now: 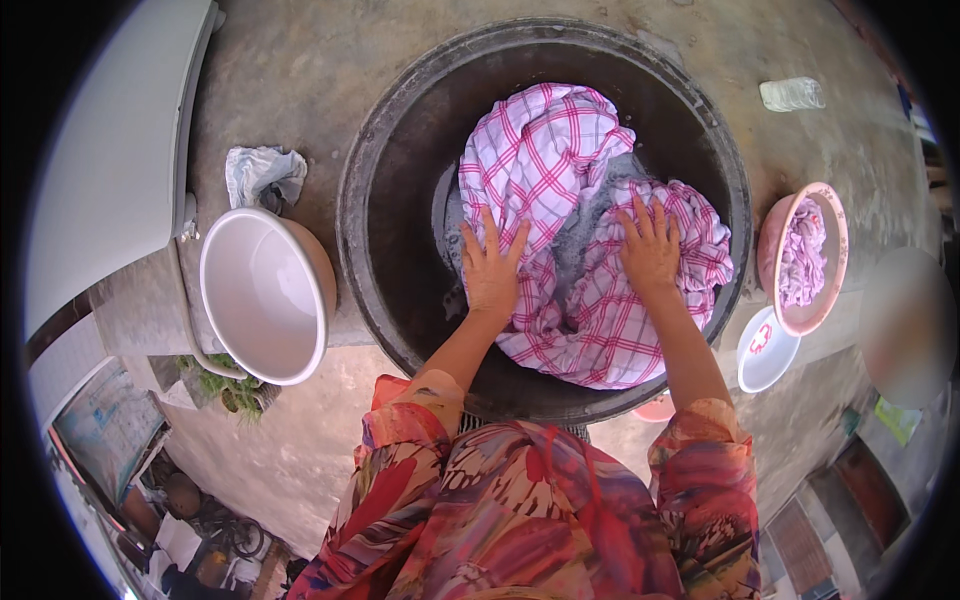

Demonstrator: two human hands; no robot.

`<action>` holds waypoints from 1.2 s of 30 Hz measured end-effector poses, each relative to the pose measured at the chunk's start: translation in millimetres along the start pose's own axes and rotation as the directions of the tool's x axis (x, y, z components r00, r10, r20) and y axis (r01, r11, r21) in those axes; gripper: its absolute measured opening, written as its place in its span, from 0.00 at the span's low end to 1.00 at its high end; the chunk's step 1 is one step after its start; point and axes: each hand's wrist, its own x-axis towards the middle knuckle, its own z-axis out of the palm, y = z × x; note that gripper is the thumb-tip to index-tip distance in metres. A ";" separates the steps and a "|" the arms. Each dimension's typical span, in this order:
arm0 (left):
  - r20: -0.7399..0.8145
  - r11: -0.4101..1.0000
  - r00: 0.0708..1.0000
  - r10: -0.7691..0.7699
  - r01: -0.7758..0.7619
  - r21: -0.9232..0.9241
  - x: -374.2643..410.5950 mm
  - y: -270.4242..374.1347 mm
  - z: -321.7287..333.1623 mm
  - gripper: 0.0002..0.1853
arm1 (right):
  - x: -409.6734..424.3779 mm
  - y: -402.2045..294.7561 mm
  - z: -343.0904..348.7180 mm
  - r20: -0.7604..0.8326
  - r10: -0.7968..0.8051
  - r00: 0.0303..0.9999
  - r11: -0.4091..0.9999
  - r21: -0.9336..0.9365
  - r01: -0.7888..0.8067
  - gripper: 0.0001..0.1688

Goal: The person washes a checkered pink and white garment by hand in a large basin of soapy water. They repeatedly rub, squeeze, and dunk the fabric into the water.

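In front of me stands a large round dark basin with a worn grey rim. A wet white cloth with pink and grey checks is bunched inside it in a rough horseshoe. Sudsy water shows between its folds. My left hand lies on the cloth's left part, palm down with fingers spread. On the right part rests my right hand, also flat with fingers apart. Neither hand visibly grasps the fabric.
Left of the basin, a white bowl is tipped up beside a crumpled pale cloth. A white appliance and hose stand farther left. To the right are a pink basin holding pinkish fabric, a white dish and a clear plastic container.
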 end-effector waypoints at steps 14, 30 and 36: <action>-0.040 0.964 0.991 0.130 -0.135 -0.230 -0.8 2.1 -6.0 0.35 | 125.1 -137.7 -56.9 0.364 0.662 0.656 0.202 0.756 -0.623 0.77; -0.101 0.792 0.991 -0.086 0.006 -0.611 101.3 -41.9 -59.2 0.29 | 27.4 -137.7 -70.6 -0.299 -0.300 0.906 0.898 0.232 0.374 0.35; -0.173 0.676 0.976 -0.131 -0.039 -0.736 42.5 -19.8 -25.1 0.17 | 16.4 -136.8 -62.9 -0.183 0.315 0.931 0.537 0.843 -0.016 0.25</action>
